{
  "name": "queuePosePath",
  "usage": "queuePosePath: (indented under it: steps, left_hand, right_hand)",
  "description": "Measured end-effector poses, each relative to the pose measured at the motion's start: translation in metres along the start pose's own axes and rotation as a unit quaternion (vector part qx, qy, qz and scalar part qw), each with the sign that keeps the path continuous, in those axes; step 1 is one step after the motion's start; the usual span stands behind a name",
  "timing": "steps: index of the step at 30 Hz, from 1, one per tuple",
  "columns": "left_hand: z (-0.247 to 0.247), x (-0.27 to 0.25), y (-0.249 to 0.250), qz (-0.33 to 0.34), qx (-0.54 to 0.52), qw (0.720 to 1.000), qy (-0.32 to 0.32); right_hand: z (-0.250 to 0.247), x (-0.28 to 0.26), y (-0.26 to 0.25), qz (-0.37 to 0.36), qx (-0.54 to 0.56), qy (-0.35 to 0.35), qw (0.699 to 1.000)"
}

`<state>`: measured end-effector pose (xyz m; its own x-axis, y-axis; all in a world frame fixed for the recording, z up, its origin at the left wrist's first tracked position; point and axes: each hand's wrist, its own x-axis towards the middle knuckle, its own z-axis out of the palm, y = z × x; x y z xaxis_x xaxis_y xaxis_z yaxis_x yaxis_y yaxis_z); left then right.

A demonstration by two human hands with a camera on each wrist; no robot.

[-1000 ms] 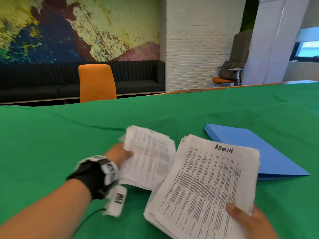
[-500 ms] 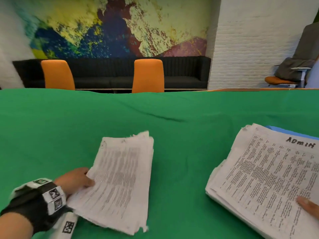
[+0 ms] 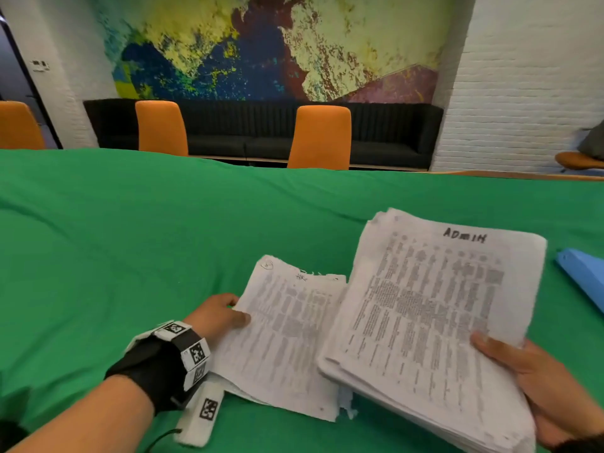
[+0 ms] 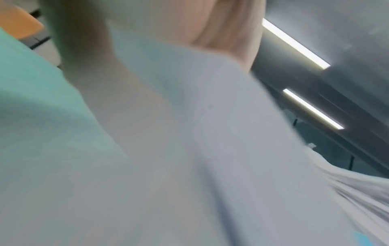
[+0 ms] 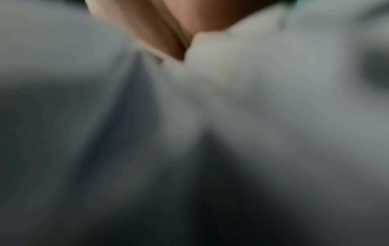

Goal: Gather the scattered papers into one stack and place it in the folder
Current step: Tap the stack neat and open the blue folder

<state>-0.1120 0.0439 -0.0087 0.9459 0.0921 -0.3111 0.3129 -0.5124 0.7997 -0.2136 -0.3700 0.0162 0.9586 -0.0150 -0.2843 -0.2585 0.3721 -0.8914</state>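
Our left hand [image 3: 217, 317] pinches the smaller sheaf of papers [image 3: 287, 338] at its left edge, thumb on the printed face, the other fingers hidden beneath. Our right hand [image 3: 536, 384] grips the thick stack headed "ADMIN" [image 3: 434, 322] at its lower right corner, thumb pressed on top and fingers curled under. Both wrist views are blurred: pale paper fills them, with only a strip of finger at 12 o'clock in each.

The thick stack sits at 4 o'clock in the head view, tilted, its left edge overlapping the right edge of the smaller sheaf. The sheaf lies at 6 o'clock; whether it rests on the green cloth [image 3: 130, 243] or is raised off it we cannot tell. Its lower edge is ragged.

The blue folder [image 3: 585, 276] shows only as a corner at 3 o'clock, on the cloth, apart from the thick stack.

A black wrist strap [image 3: 163, 364] with coded white tags wraps our left wrist.

Beyond the table's far edge, at 12 o'clock: three orange chairs [image 3: 322, 137], a black bench sofa [image 3: 392, 135], a painted mural [image 3: 268, 47] and white brick wall [image 3: 529, 83].
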Motion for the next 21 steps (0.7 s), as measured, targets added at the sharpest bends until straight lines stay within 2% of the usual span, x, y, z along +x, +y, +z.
queuePosePath:
  steps: [2, 8, 12, 16, 18, 21]
  left_hand:
    - [0.003, -0.001, 0.000, -0.006, 0.000, 1.000, -0.021]
    - [0.002, -0.002, -0.011, -0.001, 0.004, 0.999, -0.032]
    - [0.017, -0.012, -0.003, 0.053, -0.043, 0.996, -0.065]
    - [0.025, -0.018, 0.013, 0.114, -0.028, 0.992, -0.034]
    - [0.018, -0.016, 0.013, 0.104, -0.064, 0.992, -0.024]
    - [0.007, -0.011, 0.001, 0.048, -0.132, 0.990, -0.025]
  right_hand:
    - [0.015, 0.009, 0.008, 0.010, -0.040, -0.012, 0.999]
    - [0.019, 0.026, 0.033, 0.031, -0.039, -0.009, 0.999]
    - [0.007, 0.034, 0.043, 0.040, -0.057, 0.014, 0.997]
    - [0.002, 0.039, 0.045, 0.043, -0.109, 0.034, 0.993]
    - [0.000, 0.042, 0.045, 0.039, -0.124, 0.029, 0.991]
    - [-0.006, 0.045, 0.045, 0.051, -0.143, 0.040, 0.988]
